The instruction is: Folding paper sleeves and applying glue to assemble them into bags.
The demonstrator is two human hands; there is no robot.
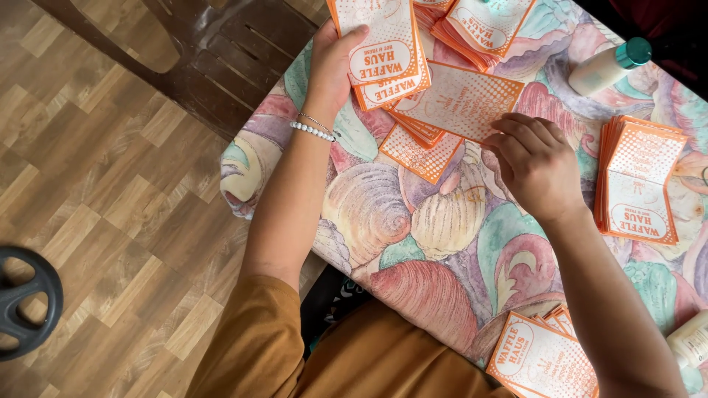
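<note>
Wood-patterned flooring shows to the left, and beside it stands a table [450, 295] draped in a pastel cloth printed with large seashells, where orange-and-white paper sleeves are being gathered into piles. By the look of it the sorting is partly through: one squared stack of sleeves [640, 180] sits finished at the right, another pile [542, 361] lies at the near edge by the person's lap, and a further heap [483, 26] rests at the far edge — yet a loose fan of sleeves [442, 110] is spread unsorted in the middle, so a fair share seems left. The left hand [332, 66] is raised over the table's far left corner, forearm stretched forward, thumb and fingers closed around a small bunch of sleeves [387, 55] held up off the cloth. The right hand [535, 166] lies palm down with its fingers curled, the tips resting on the edge of the spread-out sleeves; whether it pinches one cannot be told. A white bottle with a teal cap [608, 65] lies near the far right, and another pale bottle [689, 340] shows at the right edge.
</note>
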